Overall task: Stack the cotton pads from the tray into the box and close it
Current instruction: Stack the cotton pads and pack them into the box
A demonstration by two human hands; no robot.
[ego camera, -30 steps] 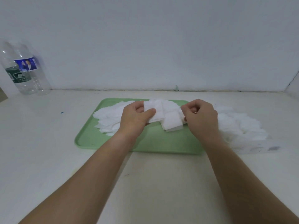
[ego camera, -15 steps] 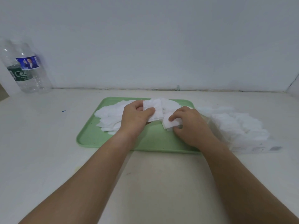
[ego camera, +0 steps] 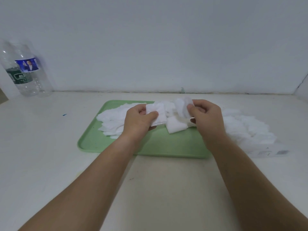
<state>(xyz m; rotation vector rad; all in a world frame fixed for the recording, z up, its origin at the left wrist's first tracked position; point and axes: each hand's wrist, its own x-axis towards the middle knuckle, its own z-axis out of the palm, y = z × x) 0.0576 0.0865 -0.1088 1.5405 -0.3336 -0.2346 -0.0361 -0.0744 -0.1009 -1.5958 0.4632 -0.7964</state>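
Observation:
A green tray (ego camera: 166, 147) lies on the white table with loose white cotton pads (ego camera: 113, 120) heaped over its far half. My left hand (ego camera: 138, 122) grips a small stack of pads (ego camera: 157, 115) between thumb and fingers above the tray. My right hand (ego camera: 206, 117) pinches one cotton pad (ego camera: 183, 106), lifted just above the tray's far right part. A few pads (ego camera: 175, 127) lie between my hands. To the right of the tray, the white box (ego camera: 266, 151) holds a heap of pads (ego camera: 250, 129); its lid is not visible.
Two clear plastic water bottles (ego camera: 25, 69) stand at the far left against the wall. The wall runs close behind the tray. A side wall edge (ego camera: 301, 87) closes in at the far right. Bare table lies in front of the tray.
My right hand went down onto the pads in the tray's middle, then rose with one pad pinched. My left hand has kept its stack almost still.

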